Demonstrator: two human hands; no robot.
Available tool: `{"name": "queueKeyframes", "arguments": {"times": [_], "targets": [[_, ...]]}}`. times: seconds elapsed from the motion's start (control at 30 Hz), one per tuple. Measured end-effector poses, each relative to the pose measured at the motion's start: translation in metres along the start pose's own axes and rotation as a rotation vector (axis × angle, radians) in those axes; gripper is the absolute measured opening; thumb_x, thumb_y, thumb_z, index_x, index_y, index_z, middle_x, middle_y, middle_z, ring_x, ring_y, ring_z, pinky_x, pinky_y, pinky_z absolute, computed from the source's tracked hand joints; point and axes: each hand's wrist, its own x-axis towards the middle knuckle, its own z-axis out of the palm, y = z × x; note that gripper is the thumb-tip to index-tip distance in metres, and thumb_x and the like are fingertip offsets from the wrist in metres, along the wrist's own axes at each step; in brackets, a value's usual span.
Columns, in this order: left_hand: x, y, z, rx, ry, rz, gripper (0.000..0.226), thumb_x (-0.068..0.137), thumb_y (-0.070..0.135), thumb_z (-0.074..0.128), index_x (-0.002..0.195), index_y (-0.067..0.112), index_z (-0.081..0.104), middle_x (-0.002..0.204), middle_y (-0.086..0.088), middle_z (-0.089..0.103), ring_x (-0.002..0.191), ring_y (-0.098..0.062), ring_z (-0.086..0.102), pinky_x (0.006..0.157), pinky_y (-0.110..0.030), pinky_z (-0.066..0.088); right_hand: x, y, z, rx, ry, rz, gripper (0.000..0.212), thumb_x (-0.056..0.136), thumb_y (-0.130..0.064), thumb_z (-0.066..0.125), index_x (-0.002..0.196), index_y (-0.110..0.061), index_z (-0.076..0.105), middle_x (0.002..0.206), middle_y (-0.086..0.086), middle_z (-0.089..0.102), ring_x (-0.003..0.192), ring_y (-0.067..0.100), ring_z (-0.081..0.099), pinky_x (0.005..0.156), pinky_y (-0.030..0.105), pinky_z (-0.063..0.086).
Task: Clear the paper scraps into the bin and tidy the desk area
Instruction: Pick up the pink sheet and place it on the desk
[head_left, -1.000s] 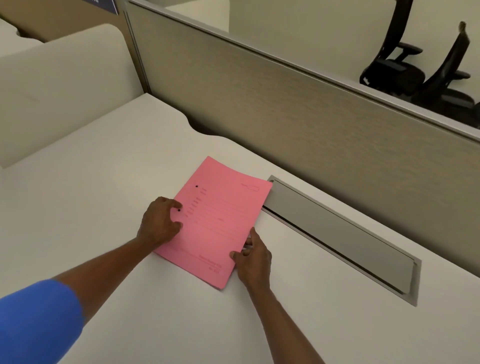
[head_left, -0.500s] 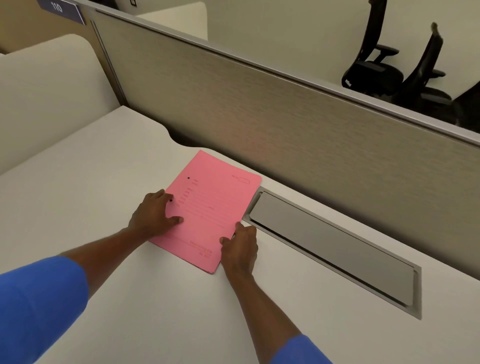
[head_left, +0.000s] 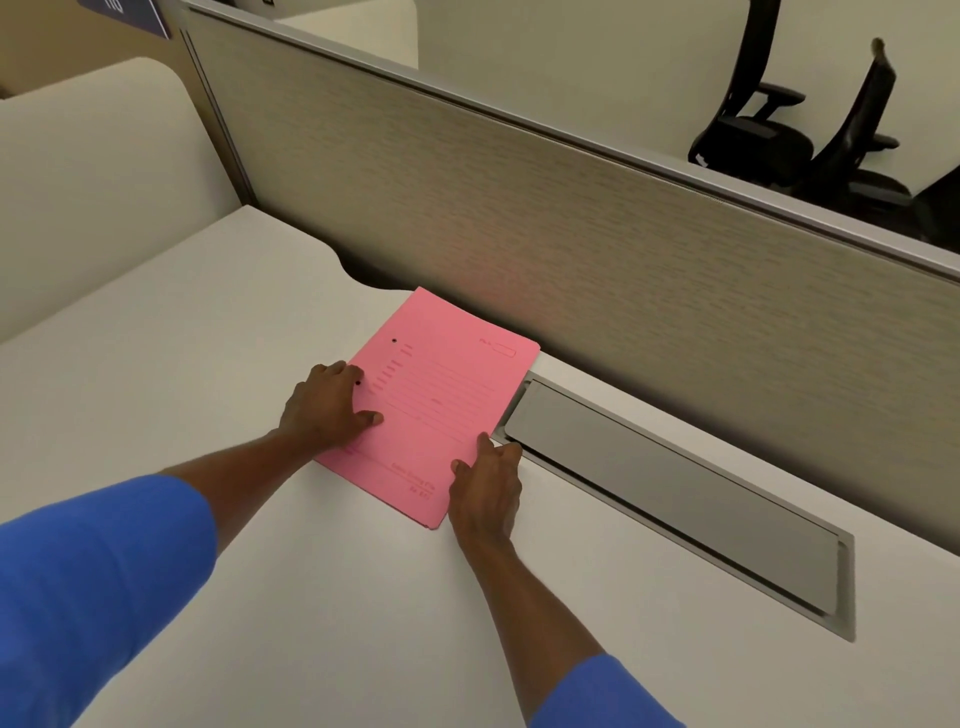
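Observation:
A pink paper folder (head_left: 441, 395) with printed lines lies flat on the white desk (head_left: 182, 364), its far corner close to the partition. My left hand (head_left: 324, 410) presses down on the folder's left edge, fingers curled on the cover. My right hand (head_left: 485, 488) holds the folder's near right edge, thumb on top. No paper scraps and no bin are in view.
A grey cable-tray lid (head_left: 675, 493) is set into the desk just right of the folder. A beige partition (head_left: 571, 208) runs along the back. A cream side panel (head_left: 93, 182) stands at the left. Black office chairs (head_left: 769, 135) are behind the partition.
The folder has slid away from me toward the partition, both hands moving with it. Its right edge now lies beside the end of the cable-tray lid.

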Motion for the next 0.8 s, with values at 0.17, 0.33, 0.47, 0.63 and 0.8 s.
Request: {"name": "queueKeyframes", "arguments": {"times": [0.17, 0.33, 0.47, 0.63, 0.8], "targets": [[0.003, 0.0, -0.001, 0.001, 0.007, -0.007, 0.072, 0.08, 0.055, 0.084, 0.136, 0.02, 0.055, 0.144, -0.004, 0.063, 0.134, -0.029, 0.054, 0.098, -0.05, 0.055, 0.002, 0.002, 0.002, -0.018, -0.017, -0.02, 0.031, 0.102, -0.021, 0.065, 0.131, -0.018, 0.056, 0.125, 0.007, 0.049, 0.108, 0.025, 0.068, 0.09, 0.042, 0.064], [0.002, -0.004, 0.001, -0.002, 0.007, 0.005, 0.071, 0.082, 0.054, 0.083, 0.138, 0.02, 0.055, 0.148, -0.005, 0.06, 0.136, -0.031, 0.053, 0.099, -0.051, 0.054, 0.002, 0.006, 0.002, 0.027, -0.008, -0.04, 0.034, 0.102, -0.023, 0.064, 0.135, -0.018, 0.054, 0.125, 0.006, 0.048, 0.109, 0.024, 0.066, 0.091, 0.041, 0.064], [-0.009, -0.002, -0.001, -0.013, 0.076, -0.034, 0.071, 0.091, 0.045, 0.077, 0.149, 0.014, 0.05, 0.169, -0.012, 0.035, 0.151, -0.037, 0.041, 0.113, -0.056, 0.046, -0.007, 0.013, -0.002, 0.169, 0.029, -0.028, 0.04, 0.101, -0.025, 0.066, 0.139, -0.02, 0.054, 0.127, 0.002, 0.053, 0.111, 0.019, 0.064, 0.093, 0.035, 0.061], [-0.059, -0.001, -0.011, -0.078, 0.334, 0.012, 0.032, 0.096, 0.026, 0.071, 0.125, 0.013, 0.069, 0.145, -0.01, 0.06, 0.133, -0.036, 0.055, 0.098, -0.054, 0.057, -0.05, 0.027, -0.012, 0.199, 0.012, -0.045, 0.041, 0.096, -0.021, 0.072, 0.134, -0.026, 0.058, 0.119, -0.004, 0.058, 0.096, 0.013, 0.067, 0.083, 0.023, 0.05], [-0.144, -0.008, -0.018, -0.207, 0.31, -0.035, 0.006, 0.091, 0.02, 0.072, 0.094, 0.024, 0.076, 0.093, 0.004, 0.075, 0.09, -0.024, 0.07, 0.072, -0.039, 0.059, -0.118, 0.039, -0.02, 0.133, -0.071, -0.066, 0.033, 0.095, -0.022, 0.069, 0.127, -0.032, 0.062, 0.115, -0.013, 0.059, 0.079, -0.005, 0.058, 0.08, 0.022, 0.047]]}}
